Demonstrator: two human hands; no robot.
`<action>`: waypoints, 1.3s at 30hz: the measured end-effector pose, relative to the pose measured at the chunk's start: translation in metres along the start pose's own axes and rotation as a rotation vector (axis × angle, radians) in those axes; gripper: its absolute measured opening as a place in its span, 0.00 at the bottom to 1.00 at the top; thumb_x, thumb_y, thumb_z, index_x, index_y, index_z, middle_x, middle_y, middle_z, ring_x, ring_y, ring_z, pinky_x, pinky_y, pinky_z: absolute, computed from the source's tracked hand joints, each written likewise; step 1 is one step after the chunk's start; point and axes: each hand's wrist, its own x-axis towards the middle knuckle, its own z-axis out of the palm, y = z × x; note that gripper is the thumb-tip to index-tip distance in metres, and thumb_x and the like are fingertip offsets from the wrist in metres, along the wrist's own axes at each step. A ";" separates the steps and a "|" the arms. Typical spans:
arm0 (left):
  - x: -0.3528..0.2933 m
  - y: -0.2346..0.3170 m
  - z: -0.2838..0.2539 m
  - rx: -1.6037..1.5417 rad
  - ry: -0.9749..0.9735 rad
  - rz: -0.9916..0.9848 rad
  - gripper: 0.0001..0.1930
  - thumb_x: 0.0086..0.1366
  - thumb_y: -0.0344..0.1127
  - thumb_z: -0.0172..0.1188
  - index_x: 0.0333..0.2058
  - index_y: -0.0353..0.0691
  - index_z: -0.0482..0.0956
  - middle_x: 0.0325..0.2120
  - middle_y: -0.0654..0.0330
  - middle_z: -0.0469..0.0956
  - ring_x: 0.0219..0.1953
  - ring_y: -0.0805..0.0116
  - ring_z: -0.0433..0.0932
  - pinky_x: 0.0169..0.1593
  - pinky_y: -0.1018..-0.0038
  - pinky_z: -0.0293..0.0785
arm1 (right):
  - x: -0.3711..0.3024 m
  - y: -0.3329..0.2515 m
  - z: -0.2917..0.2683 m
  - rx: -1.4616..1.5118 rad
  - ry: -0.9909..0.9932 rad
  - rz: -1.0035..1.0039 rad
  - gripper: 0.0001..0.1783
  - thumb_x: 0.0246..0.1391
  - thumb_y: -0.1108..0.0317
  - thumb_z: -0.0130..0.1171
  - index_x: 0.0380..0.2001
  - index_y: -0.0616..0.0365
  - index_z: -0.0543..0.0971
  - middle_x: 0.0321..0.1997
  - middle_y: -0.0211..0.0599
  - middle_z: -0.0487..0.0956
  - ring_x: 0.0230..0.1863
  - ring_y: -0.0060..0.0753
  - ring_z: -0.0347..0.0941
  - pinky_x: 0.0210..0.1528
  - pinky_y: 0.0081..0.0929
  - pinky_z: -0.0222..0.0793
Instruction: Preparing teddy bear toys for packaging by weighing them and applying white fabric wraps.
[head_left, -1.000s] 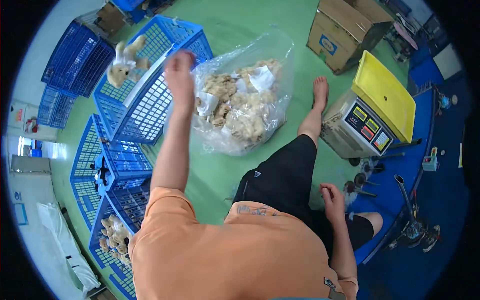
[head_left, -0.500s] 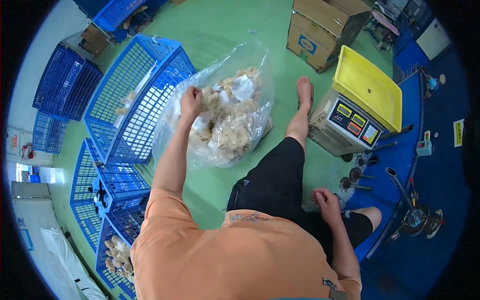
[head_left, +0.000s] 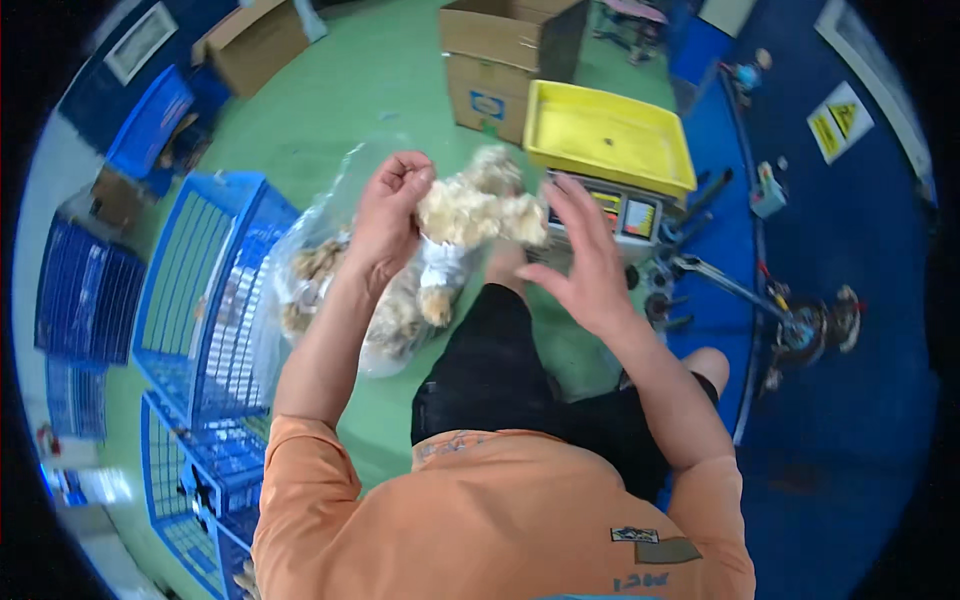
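My left hand pinches a fluffy cream plush toy by its left side and holds it up in front of me. A white cloth part and a tan paw hang from its lower end. My right hand is just right of the plush toy, fingers spread and thumb apart; it does not seem to grip it. Below and left of the toy, on the floor, lies a clear plastic bag with several more tan plush pieces in it.
Blue plastic crates stand along the left. A yellow tray tops a weighing scale ahead on the right. Behind it is an open cardboard box. Metal tubes and a blue bench run along the right side.
My left hand has lifted the plush toy out of the bag, up and to the right. My right hand has risen from my thigh to beside the toy. The view has turned right.
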 end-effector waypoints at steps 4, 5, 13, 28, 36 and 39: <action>-0.013 -0.046 0.056 0.315 -0.282 -0.023 0.07 0.65 0.26 0.59 0.41 0.39 0.76 0.32 0.66 0.74 0.34 0.79 0.70 0.40 0.84 0.67 | -0.015 0.006 -0.025 0.100 -0.223 0.287 0.35 0.45 0.72 0.67 0.60 0.51 0.71 0.48 0.39 0.79 0.40 0.44 0.77 0.44 0.38 0.72; -0.020 -0.053 0.068 0.451 -0.313 0.043 0.07 0.65 0.27 0.60 0.41 0.38 0.76 0.32 0.65 0.74 0.34 0.79 0.70 0.40 0.83 0.67 | -0.031 0.016 -0.026 0.090 -0.161 0.350 0.32 0.45 0.73 0.66 0.57 0.52 0.73 0.47 0.39 0.79 0.40 0.44 0.77 0.44 0.37 0.71; -0.109 -0.166 0.054 -0.214 -0.112 -1.089 0.32 0.69 0.66 0.47 0.35 0.37 0.78 0.22 0.58 0.78 0.27 0.69 0.79 0.32 0.78 0.75 | -0.111 0.048 -0.057 0.117 0.306 0.512 0.13 0.47 0.77 0.60 0.39 0.59 0.79 0.37 0.39 0.80 0.37 0.42 0.76 0.41 0.33 0.71; -0.043 -0.196 0.121 0.160 -0.336 -0.540 0.17 0.67 0.29 0.58 0.52 0.27 0.73 0.39 0.52 0.81 0.35 0.70 0.81 0.35 0.79 0.78 | -0.196 0.041 -0.090 -0.056 0.054 0.636 0.09 0.55 0.72 0.60 0.41 0.55 0.79 0.39 0.32 0.78 0.33 0.38 0.74 0.37 0.32 0.70; -0.054 -0.192 0.140 0.049 -0.233 -0.531 0.16 0.68 0.30 0.54 0.51 0.28 0.74 0.39 0.53 0.81 0.35 0.69 0.80 0.36 0.79 0.77 | -0.128 0.053 -0.070 -0.214 0.064 0.332 0.11 0.52 0.70 0.63 0.40 0.54 0.79 0.39 0.30 0.79 0.33 0.35 0.78 0.32 0.30 0.72; -0.049 -0.196 0.148 -0.078 -0.100 -0.533 0.16 0.68 0.31 0.54 0.51 0.28 0.74 0.40 0.52 0.81 0.36 0.69 0.81 0.38 0.78 0.78 | -0.135 0.057 -0.064 -0.315 -0.086 0.386 0.11 0.52 0.70 0.64 0.40 0.55 0.79 0.39 0.30 0.80 0.34 0.33 0.79 0.31 0.28 0.72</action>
